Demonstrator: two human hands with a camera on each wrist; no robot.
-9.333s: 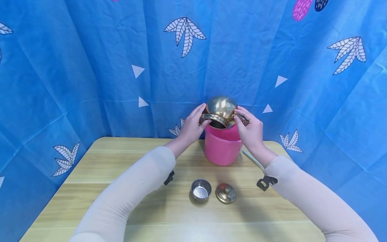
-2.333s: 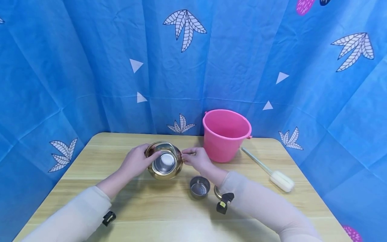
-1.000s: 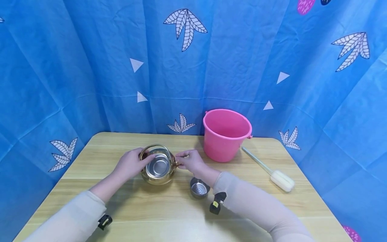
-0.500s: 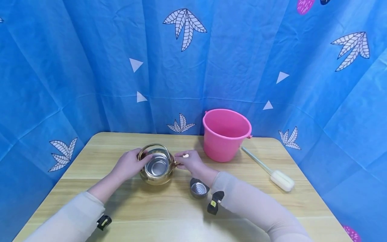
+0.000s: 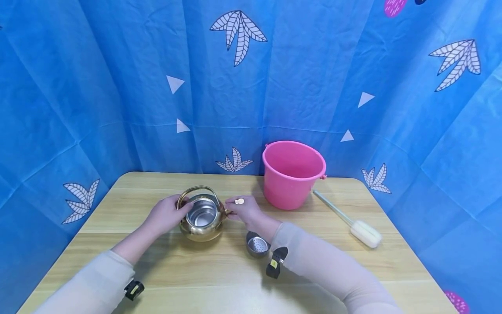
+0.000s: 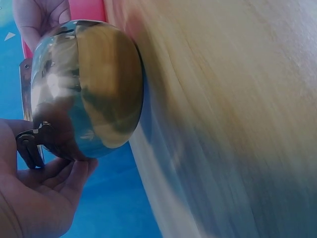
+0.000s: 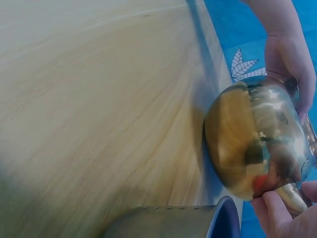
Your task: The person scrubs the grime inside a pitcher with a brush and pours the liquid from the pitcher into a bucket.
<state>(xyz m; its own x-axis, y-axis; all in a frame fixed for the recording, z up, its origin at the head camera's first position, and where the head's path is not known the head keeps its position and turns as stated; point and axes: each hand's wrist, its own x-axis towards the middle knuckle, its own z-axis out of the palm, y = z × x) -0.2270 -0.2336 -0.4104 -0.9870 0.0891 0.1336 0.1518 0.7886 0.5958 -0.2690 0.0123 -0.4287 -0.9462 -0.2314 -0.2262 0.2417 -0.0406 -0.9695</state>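
A shiny gold teapot with a raised hoop handle is held upright, low over the left-middle of the table; whether its base touches the wood I cannot tell. Its lidless mouth shows a silvery inside. My left hand grips its left side, thumb at the rim near the handle's hinge, fingertips under the body in the left wrist view. My right hand pinches the spout, whose bright tip shows above the fingers in the head view. The gold lid is hidden behind my right forearm.
A perforated steel strainer cup stands below my right hand, partly covered by the wrist. Behind it is a pink bucket. A sponge brush with a pale green handle lies at the right. Blue curtain encloses the table.
Earlier both hands held the teapot upside down over the bucket. It then came left and down over the table. In the last second it shifted slightly left.
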